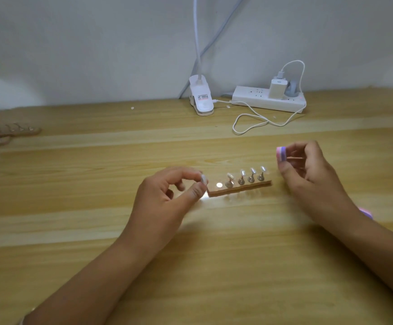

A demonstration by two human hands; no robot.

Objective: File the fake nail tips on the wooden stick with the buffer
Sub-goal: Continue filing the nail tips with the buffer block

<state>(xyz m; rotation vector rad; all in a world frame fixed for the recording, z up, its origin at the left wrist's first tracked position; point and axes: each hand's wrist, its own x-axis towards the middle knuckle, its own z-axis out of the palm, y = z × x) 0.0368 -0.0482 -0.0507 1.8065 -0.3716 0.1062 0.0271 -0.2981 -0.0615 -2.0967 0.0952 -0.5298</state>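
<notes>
Holder: a wooden stick (240, 190) lies flat on the table (97, 231), between the two hands.
Contents of holder: four nail tips (253, 170) sit on small metal stands (241, 181) along the stick's right part. A shiny round spot (219, 185) shows near its left end.
Writing: the clip lamp (201, 102) at the back of the table carries a sticker (202, 97) with dark print, too small to read. No other writing can be made out.
Left hand: the left hand (167, 195) is raised at the stick's left end. Thumb and forefinger are drawn narrowly together and pinch a fifth nail tip (204, 178); the other fingers are loosely curled.
Right hand: the right hand (308, 174) is just right of the stick and apart from it. Its fingers curl round a pink and purple buffer (281, 154), whose end points left past the fingertips. A thin wooden sliver (295, 157) shows among the fingers; how it is held cannot be told.
Back of table: a white power strip (256, 99) holds a charger (278, 87), and a white cable (249, 120) loops in front of it.
Far left: more wooden strips (10, 131) with stands, blurred.
</notes>
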